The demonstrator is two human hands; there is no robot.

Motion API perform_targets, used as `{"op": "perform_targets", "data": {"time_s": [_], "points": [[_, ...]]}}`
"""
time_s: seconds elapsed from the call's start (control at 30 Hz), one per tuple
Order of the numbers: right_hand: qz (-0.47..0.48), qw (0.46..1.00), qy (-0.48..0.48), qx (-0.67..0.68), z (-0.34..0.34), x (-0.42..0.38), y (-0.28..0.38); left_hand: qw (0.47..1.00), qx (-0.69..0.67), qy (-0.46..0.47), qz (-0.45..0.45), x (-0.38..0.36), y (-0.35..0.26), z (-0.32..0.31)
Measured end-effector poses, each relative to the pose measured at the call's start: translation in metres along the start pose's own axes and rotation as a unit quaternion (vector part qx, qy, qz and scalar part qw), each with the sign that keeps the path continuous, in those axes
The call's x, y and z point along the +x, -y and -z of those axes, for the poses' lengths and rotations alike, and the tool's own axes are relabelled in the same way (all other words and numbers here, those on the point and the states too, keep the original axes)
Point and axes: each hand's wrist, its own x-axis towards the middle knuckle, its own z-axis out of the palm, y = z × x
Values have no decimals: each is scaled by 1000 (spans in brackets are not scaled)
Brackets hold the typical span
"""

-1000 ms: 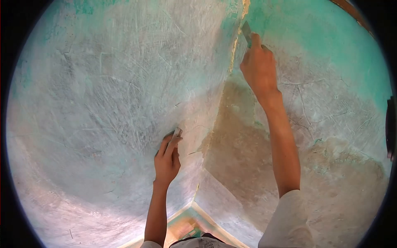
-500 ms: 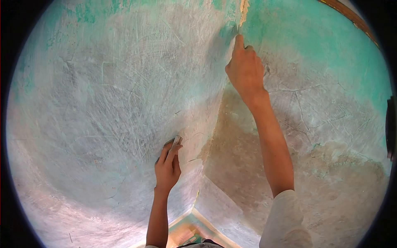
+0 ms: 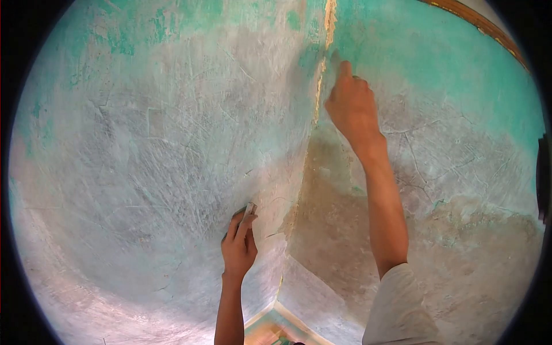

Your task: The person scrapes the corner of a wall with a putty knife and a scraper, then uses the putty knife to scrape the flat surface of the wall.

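My left hand [image 3: 239, 244] is closed around a small greyish block [image 3: 249, 211] and is near the left wall [image 3: 167, 167], whose paint is scraped and patchy. Higher up, my right hand [image 3: 353, 100] is closed with the index finger extended upward, beside the wall corner. A thin grey blade [image 3: 336, 57] shows blurred past that fingertip; its handle is hidden in the hand. Just left of the blade, a yellowish rough strip [image 3: 319, 86] runs down the corner between the two walls.
The right wall [image 3: 448, 52] is green above, with cracked grey and brown patches [image 3: 328, 224] below. A brown wooden edge [image 3: 480, 23] curves across the upper right. A dark object [image 3: 543, 178] stands at the right edge. Below, pale borders [image 3: 273, 306] meet at the corner.
My right hand has moved down and slightly right, off the corner line. More of the yellowish strip shows. My left hand appears slightly lower and farther right, still holding the block.
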Motion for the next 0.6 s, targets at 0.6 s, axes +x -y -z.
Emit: {"op": "perform_targets", "data": {"time_s": [0.6], "points": [[74,995,34,-52,46,36,-12,999,-14,-23,-19,4,-5,2]]}}
